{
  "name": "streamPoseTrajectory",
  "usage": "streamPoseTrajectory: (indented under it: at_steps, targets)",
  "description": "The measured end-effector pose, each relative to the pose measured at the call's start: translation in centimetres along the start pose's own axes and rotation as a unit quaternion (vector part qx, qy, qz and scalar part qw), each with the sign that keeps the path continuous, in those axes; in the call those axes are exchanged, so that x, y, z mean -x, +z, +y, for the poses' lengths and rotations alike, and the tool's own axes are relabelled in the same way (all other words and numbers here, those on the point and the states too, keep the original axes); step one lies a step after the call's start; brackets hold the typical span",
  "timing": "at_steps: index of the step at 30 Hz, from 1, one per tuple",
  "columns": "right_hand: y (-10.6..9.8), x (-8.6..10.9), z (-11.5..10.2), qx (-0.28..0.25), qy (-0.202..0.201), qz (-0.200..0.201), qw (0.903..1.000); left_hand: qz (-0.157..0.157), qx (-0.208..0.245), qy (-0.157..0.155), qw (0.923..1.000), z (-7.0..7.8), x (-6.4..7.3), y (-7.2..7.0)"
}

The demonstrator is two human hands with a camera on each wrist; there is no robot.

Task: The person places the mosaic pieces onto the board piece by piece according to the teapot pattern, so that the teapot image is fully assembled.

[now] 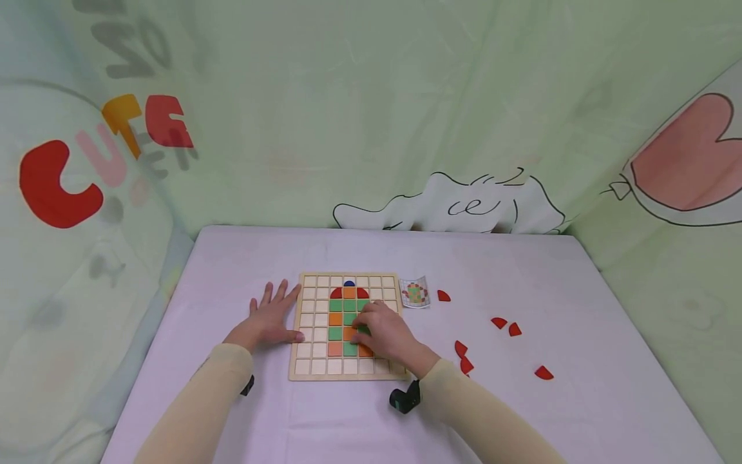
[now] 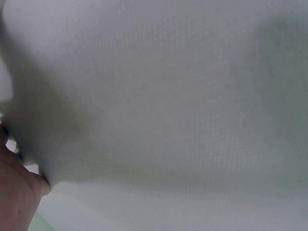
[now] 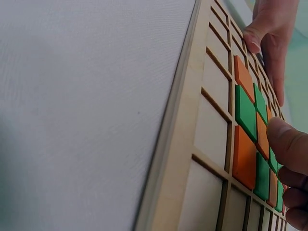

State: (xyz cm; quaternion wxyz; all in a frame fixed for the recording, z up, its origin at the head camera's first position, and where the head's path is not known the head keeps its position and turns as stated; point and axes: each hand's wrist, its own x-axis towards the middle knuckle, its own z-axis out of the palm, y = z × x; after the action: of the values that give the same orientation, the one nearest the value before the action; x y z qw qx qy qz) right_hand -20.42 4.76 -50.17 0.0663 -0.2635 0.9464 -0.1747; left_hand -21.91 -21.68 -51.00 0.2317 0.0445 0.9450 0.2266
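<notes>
A wooden grid board lies flat on the table, with orange and green square tiles set in its middle columns. Two red quarter-round pieces and a blue half-round piece sit above them. My left hand rests at the board's left edge, fingers spread and thumb on the frame. Over the right tile column is my right hand, its thumb at the tiles and its other fingers curled. Whether it pinches a tile is hidden. The left wrist view shows mostly cloth and part of the left hand.
A small printed picture card lies against the board's upper right side. Several loose red quarter-round pieces are scattered on the table to the right. A lilac cloth covers the table, and printed curtains hang behind it and at both sides.
</notes>
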Motion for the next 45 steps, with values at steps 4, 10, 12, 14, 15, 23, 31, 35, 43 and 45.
streamPoseTrajectory:
  at_steps: [4, 10, 12, 14, 15, 23, 31, 35, 43, 45]
  targets:
    - [-0.2, 0.4, 0.5, -0.016, 0.013, 0.001, 0.9998, 0.000, 0.001, 0.001, 1.0000, -0.3, -0.2, 0.3]
    - [-1.1, 2.2, 2.3, -0.056, 0.046, 0.027, 0.9970, -0.003, -0.001, -0.003, 1.0000, -0.4, -0.4, 0.3]
    - [-1.4, 2.9, 3.2, -0.061, 0.059, 0.038, 0.9957, -0.003, -0.003, -0.002, 1.0000, -0.4, -0.4, 0.3]
    - [-1.6, 3.5, 4.3, -0.063, 0.074, 0.049, 0.9941, -0.004, -0.006, -0.002, 1.0000, -0.3, -0.3, 0.3]
    - [-1.7, 3.8, 4.9, -0.065, 0.082, 0.053, 0.9931, -0.004, -0.006, -0.001, 1.0000, -0.2, -0.2, 0.3]
    - [-3.3, 5.2, 9.3, -0.084, 0.138, 0.078, 0.9838, -0.002, -0.005, -0.005, 1.0000, 0.5, 0.6, -0.4]
    - [-4.3, 5.4, 13.0, -0.096, 0.187, 0.089, 0.9736, -0.004, -0.005, -0.004, 1.0000, 0.5, 0.4, -0.3]
    - [-4.4, 5.3, 14.6, -0.107, 0.206, 0.083, 0.9692, -0.003, -0.007, -0.007, 0.9999, 0.4, 0.3, 0.0]
    - [-4.3, 4.2, 16.3, -0.093, 0.214, 0.069, 0.9701, 0.000, -0.009, -0.006, 0.9999, 0.4, 0.3, -0.1]
    - [-4.2, 3.8, 16.4, -0.090, 0.217, 0.065, 0.9698, 0.000, -0.009, -0.006, 0.9999, 0.4, 0.3, -0.1]
